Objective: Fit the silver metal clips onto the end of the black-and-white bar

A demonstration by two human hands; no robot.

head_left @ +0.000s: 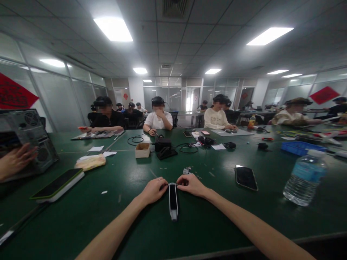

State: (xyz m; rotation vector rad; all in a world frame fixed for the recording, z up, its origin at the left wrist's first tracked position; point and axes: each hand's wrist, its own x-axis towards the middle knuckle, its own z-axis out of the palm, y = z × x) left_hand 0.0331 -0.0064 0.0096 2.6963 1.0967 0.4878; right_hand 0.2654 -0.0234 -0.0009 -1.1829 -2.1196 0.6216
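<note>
A slim, long device (172,200) with a black face and a pale silver frame lies lengthwise on the green table in front of me. Its narrow end points toward me. At the far end's left corner, my left hand (155,190) is closed, thumb and fingertips pinched against the edge. My right hand (192,185) pinches the opposite corner the same way, fingers curled. Whether something small sits between the fingertips is too small to tell. Just beyond my right hand lie several small metal parts (187,170).
To the right are a phone (246,177) and a water bottle (305,178). A green-edged device (58,184) lies left, near a computer case (32,141) touched by another person's hand (16,162). A small box (142,150) and black stand (163,146) stand ahead; several people sit opposite.
</note>
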